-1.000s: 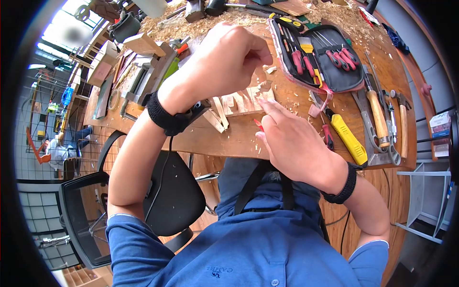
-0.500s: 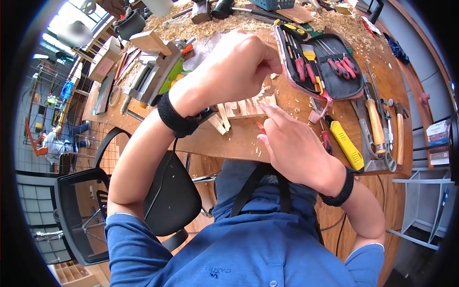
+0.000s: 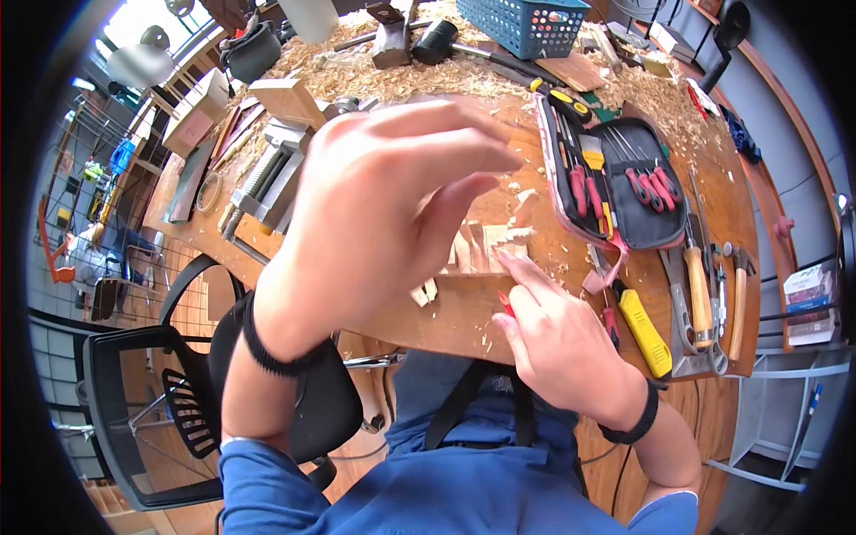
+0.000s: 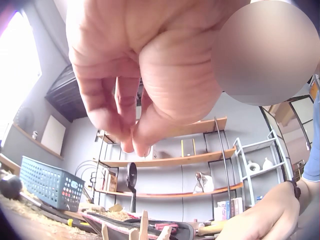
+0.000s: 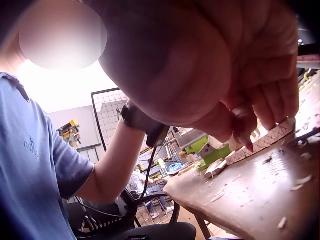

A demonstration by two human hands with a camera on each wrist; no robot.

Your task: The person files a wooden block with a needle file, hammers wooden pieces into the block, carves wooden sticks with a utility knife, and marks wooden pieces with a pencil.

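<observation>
In the head view my left hand is raised over the bench, fingers loosely bent, nothing visible between them. The left wrist view shows this hand with thumb and fingertips close together. My right hand rests its fingertips at the right end of a notched pale wood piece. A small red pointed thing sticks out between its thumb and index finger; the rest is hidden. In the right wrist view the red tip is beside the wood's side, which bears pencil-like marks.
An open tool pouch, a yellow cutter and a wooden-handled tool lie to the right. A metal vise is at the left. Behind are a mallet, a blue basket and shavings.
My left hand has come nearer the head camera and its fingers have loosened from a tighter curl. The head view has shifted, showing more of the bench's back. My right hand stays at the wood's end.
</observation>
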